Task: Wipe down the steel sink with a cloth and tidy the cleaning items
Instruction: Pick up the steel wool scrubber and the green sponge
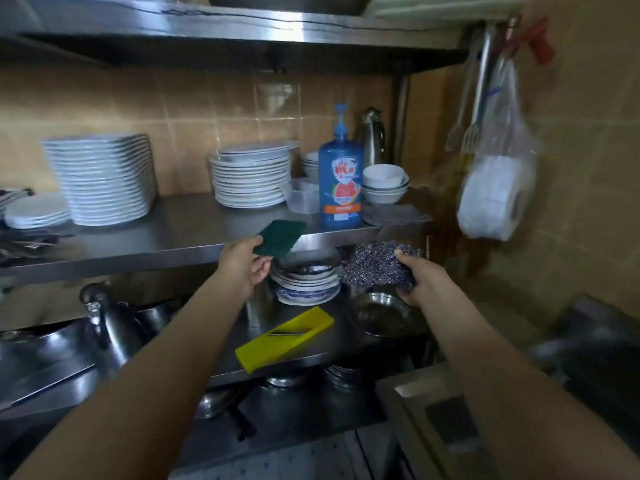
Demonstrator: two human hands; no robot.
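While your left hand [246, 268] pinches the flat green scouring pad [281, 236] over the front edge of the steel shelf [173, 233] (bare steel lies leftward), your right hand [420, 280] grips the purple-grey wire scrubber [375, 263] below the blue detergent bottle [341, 183] and grey cloth [394, 214].

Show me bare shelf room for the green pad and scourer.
Bare steel on the middle shelf between the tall plate stack and the shorter plate stack. Crowded: grey cloth and bowls right of the blue bottle; the lower shelf too.
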